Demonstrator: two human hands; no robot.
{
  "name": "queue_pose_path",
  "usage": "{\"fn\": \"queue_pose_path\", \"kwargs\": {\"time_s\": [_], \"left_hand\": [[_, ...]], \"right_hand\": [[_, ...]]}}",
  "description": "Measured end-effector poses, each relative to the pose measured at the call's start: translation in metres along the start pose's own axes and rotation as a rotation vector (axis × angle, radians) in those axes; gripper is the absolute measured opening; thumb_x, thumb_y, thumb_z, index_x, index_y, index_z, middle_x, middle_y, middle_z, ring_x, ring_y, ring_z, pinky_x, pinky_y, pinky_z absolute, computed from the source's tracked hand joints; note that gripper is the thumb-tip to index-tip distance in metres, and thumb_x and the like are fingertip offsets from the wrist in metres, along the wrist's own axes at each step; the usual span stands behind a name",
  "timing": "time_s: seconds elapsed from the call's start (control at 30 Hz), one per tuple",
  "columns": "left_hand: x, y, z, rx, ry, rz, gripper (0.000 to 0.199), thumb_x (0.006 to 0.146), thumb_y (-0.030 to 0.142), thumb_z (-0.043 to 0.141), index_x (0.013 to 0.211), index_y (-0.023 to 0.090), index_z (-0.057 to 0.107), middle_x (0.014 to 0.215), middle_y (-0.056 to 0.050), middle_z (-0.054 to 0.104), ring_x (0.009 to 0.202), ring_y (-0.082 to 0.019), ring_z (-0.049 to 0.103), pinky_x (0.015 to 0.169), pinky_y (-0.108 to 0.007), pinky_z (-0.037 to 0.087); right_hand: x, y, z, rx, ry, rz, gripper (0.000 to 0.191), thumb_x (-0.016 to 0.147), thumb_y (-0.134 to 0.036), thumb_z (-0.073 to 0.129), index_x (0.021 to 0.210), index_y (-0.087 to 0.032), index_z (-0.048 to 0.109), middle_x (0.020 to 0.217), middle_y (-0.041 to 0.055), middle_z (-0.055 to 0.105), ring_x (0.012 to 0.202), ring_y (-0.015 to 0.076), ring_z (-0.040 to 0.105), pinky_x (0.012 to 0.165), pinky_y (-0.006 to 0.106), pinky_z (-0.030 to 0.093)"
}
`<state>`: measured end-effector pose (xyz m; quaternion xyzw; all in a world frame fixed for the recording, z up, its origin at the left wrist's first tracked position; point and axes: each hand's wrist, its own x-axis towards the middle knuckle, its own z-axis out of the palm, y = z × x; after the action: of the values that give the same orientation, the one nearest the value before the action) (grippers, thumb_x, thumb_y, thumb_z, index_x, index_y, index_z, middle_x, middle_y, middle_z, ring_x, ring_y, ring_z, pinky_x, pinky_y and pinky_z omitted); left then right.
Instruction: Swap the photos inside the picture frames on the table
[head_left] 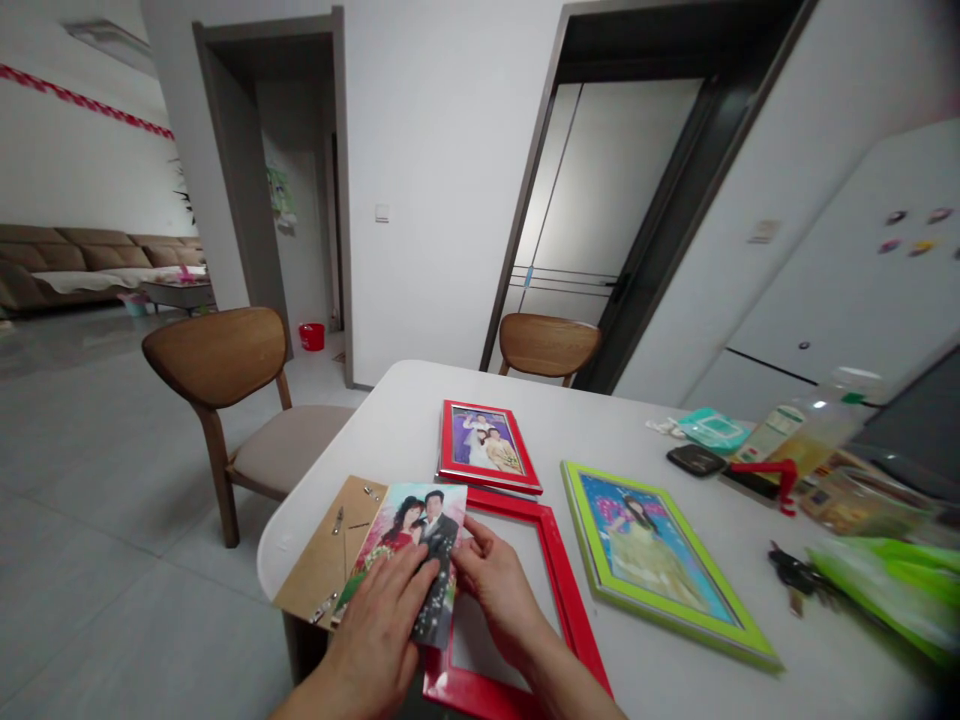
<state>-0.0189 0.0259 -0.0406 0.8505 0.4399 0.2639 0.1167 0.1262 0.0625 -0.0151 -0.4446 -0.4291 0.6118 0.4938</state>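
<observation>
While the left hand [379, 612] lies flat on it, the right grip [502, 585] pinches a colourful rectangular portrait [435, 522] of a couple.

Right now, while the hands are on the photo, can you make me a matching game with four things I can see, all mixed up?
Things:
1. Loose photo
2. Backing board
3. Bucket
4. Frame nearest the keys

Clues:
A. Red, standing on the floor
B. Lime green, lying on the table
C. Touched by the left hand and the right hand
D. Brown, with metal clips

Right pairs: 1-C, 2-D, 3-A, 4-B.
</observation>
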Motion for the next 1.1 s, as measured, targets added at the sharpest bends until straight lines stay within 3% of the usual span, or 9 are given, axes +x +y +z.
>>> {"fn": "queue_pose_path", "kwargs": {"time_s": [0.1, 0.2, 0.27, 0.37, 0.43, 0.5, 0.63, 0.8, 1.1], "left_hand": [[0.008, 0.001, -0.013, -0.196, 0.233, 0.003, 0.058, 0.066, 0.005, 0.036, 0.122, 0.02, 0.039, 0.127, -0.004, 0.04, 0.117, -0.022, 0.034, 0.099, -0.041, 0.026], [0.015, 0.013, -0.026, -0.546, 0.484, -0.233, 0.039, 0.079, 0.018, 0.038, 0.117, 0.019, 0.044, 0.119, -0.004, 0.048, 0.112, -0.021, 0.041, 0.098, -0.037, 0.03], [0.019, 0.026, -0.026, -0.849, 0.573, -0.416, 0.039, 0.081, 0.03, 0.041, 0.118, 0.017, 0.042, 0.114, -0.006, 0.052, 0.108, -0.024, 0.045, 0.094, -0.038, 0.035], [0.024, 0.041, -0.013, -1.251, 0.52, -0.508, 0.05, 0.079, 0.037, 0.044, 0.123, 0.015, 0.035, 0.111, -0.009, 0.054, 0.101, -0.026, 0.05, 0.084, -0.038, 0.043], [0.025, 0.043, -0.004, -1.349, 0.42, -0.486, 0.055, 0.077, 0.036, 0.045, 0.125, 0.013, 0.03, 0.116, -0.012, 0.05, 0.103, -0.026, 0.049, 0.084, -0.038, 0.043], [0.022, 0.037, 0.001, -1.236, 0.317, -0.451, 0.061, 0.073, 0.035, 0.047, 0.126, 0.012, 0.027, 0.121, -0.013, 0.044, 0.108, -0.026, 0.044, 0.089, -0.039, 0.038], [0.009, 0.024, -0.003, -0.646, 0.083, -0.375, 0.057, 0.066, 0.021, 0.051, 0.12, 0.015, 0.037, 0.125, -0.01, 0.04, 0.116, -0.023, 0.034, 0.099, -0.038, 0.025], [0.0, 0.023, -0.005, -0.285, -0.225, -0.22, 0.062, 0.057, 0.013, 0.055, 0.118, 0.012, 0.042, 0.129, -0.01, 0.036, 0.118, -0.024, 0.032, 0.1, -0.035, 0.026], [-0.005, 0.017, 0.005, -0.111, -0.215, -0.06, 0.058, 0.063, 0.021, 0.061, 0.117, 0.017, 0.04, 0.127, -0.011, 0.038, 0.116, -0.024, 0.035, 0.097, -0.038, 0.031]], "right_hand": [[-0.007, -0.016, 0.015, 0.098, -0.01, -0.071, 0.047, 0.068, -0.031, 0.059, 0.111, -0.015, 0.048, 0.066, -0.0024, 0.055, 0.054, 0.0079, 0.049, 0.053, 0.021, 0.039], [-0.015, -0.017, 0.016, 0.002, 0.06, -0.08, 0.045, 0.071, -0.037, 0.055, 0.11, -0.015, 0.049, 0.086, 0.0044, 0.059, 0.07, 0.0127, 0.055, 0.062, 0.025, 0.043], [-0.018, -0.009, 0.008, 0.003, 0.101, -0.027, 0.045, 0.074, -0.038, 0.05, 0.112, -0.015, 0.047, 0.095, 0.0075, 0.059, 0.079, 0.0161, 0.056, 0.066, 0.028, 0.045], [-0.023, 0.002, -0.015, 0.108, 0.13, -0.005, 0.043, 0.078, -0.036, 0.04, 0.116, -0.018, 0.041, 0.103, 0.0089, 0.059, 0.087, 0.0199, 0.057, 0.065, 0.03, 0.047], [-0.024, 0.001, -0.036, 0.099, 0.183, -0.038, 0.041, 0.077, -0.033, 0.038, 0.115, -0.018, 0.041, 0.102, 0.0088, 0.06, 0.087, 0.021, 0.058, 0.062, 0.029, 0.048], [-0.025, -0.006, -0.06, 0.028, 0.252, 0.001, 0.043, 0.073, -0.027, 0.041, 0.114, -0.016, 0.042, 0.095, 0.0084, 0.063, 0.08, 0.0212, 0.06, 0.059, 0.029, 0.048], [-0.02, -0.019, -0.096, -0.114, 0.241, 0.103, 0.048, 0.065, -0.017, 0.045, 0.112, -0.014, 0.044, 0.08, 0.0057, 0.067, 0.066, 0.0195, 0.063, 0.057, 0.028, 0.048], [-0.009, -0.016, -0.097, -0.306, 0.211, 0.055, 0.048, 0.062, -0.017, 0.041, 0.11, -0.014, 0.048, 0.077, 0.0043, 0.067, 0.066, 0.0193, 0.063, 0.06, 0.028, 0.047], [-0.001, -0.012, -0.097, -0.914, 0.29, -0.107, 0.041, 0.065, -0.02, 0.036, 0.101, -0.012, 0.054, 0.085, 0.0077, 0.064, 0.078, 0.0201, 0.059, 0.07, 0.028, 0.043]]}}
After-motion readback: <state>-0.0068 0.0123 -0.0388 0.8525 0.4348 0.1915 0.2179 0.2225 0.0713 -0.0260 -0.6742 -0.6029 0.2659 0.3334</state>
